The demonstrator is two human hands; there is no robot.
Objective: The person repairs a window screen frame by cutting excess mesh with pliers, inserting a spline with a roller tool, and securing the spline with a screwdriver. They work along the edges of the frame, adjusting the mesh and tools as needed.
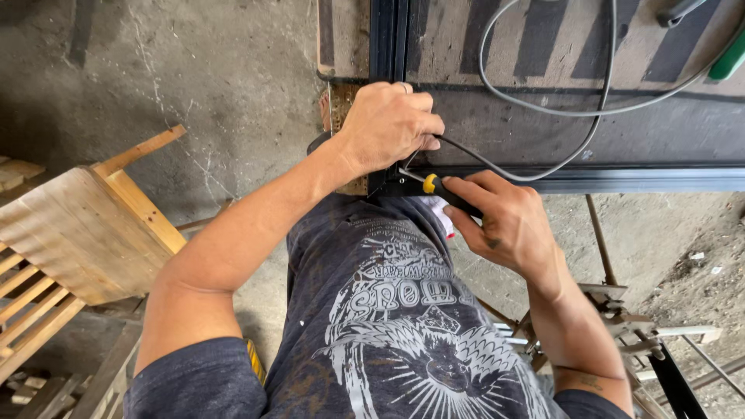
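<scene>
The right hand (508, 225) is closed around a screwdriver (444, 190) with a yellow-and-black handle, the fingers wrapped along the grip and the thumb lying over its top; the thin metal shaft runs out past the fingertips toward the corner of a dark metal frame (388, 46) that lies on the worktable (497, 128). The left hand (388, 124) is curled into a loose fist just beyond the screwdriver's tip, pressing down on that same frame corner, with the knuckles up; whether anything small is pinched under the fingers cannot be told. A grey cable (543, 109) loops across the table beyond the left knuckles and a thin dark wire passes just under that hand. The screwdriver looks light and stiff, its rubbery handle unlikely to slip, and it is best held as it is now, around the thick middle of the handle. The frame looks rigid, fairly heavy and smooth-edged, so holding it flat at the corner, close to the tool tip, suits it well. Below the left wrist, well away from the fingers, stands a wooden slatted chair (85, 233); below the right forearm lie thin metal rods (621, 310).
</scene>
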